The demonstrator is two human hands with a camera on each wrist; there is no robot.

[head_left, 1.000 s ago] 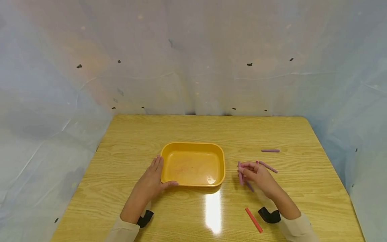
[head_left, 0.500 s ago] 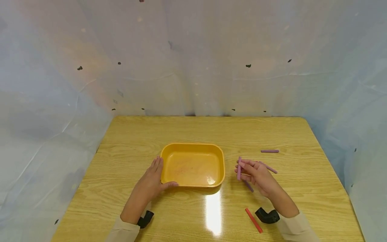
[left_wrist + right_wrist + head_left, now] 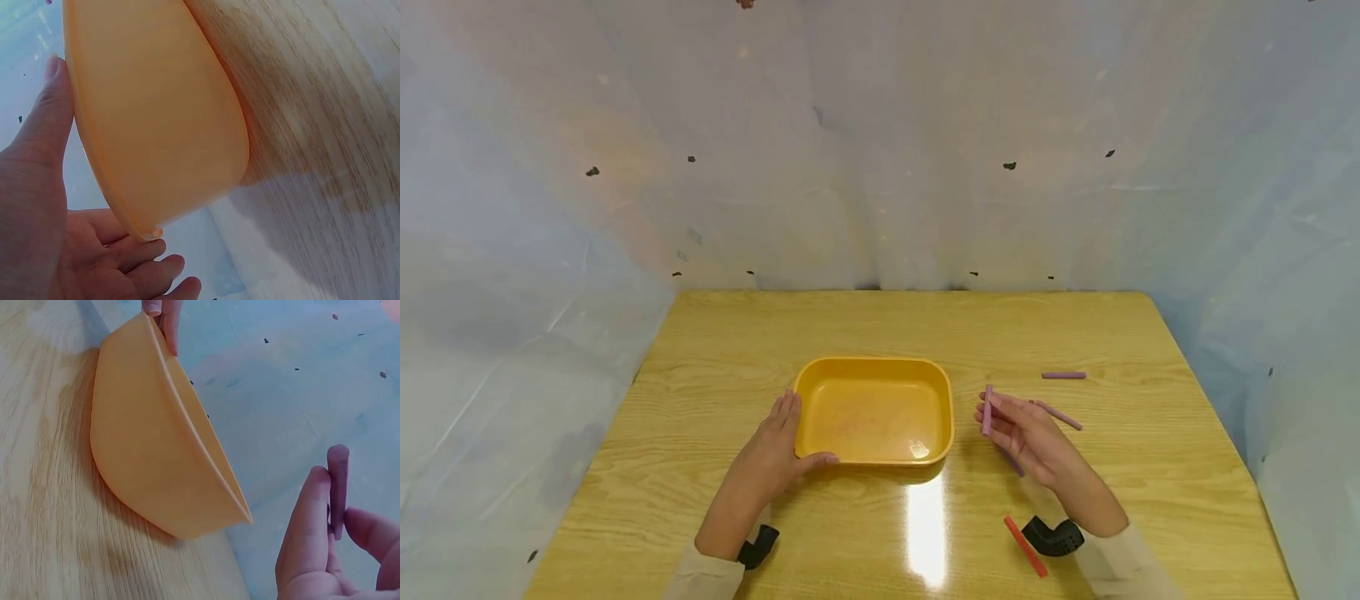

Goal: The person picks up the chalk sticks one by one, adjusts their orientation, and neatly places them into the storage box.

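- Table (image 3: 880, 325): light wood-grain top, rounded far corners; spans the lower half of the head frame.
- Sheeting (image 3: 880, 167): pale, mottled; covers the upper half and both sides.
- Dark marks (image 3: 1010, 166): scattered over the sheeting, including upper left and upper right.
- Reddish-brown mark (image 3: 745, 4): top edge, left of centre.
- Glare patch (image 3: 927, 533): white, lower centre.

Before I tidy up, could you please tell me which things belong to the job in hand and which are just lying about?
Apparently in the job:
purple stick, pinched by the right hand
yellow tray, touched by the left hand

Seemingly just lying about:
red stick
other purple sticks
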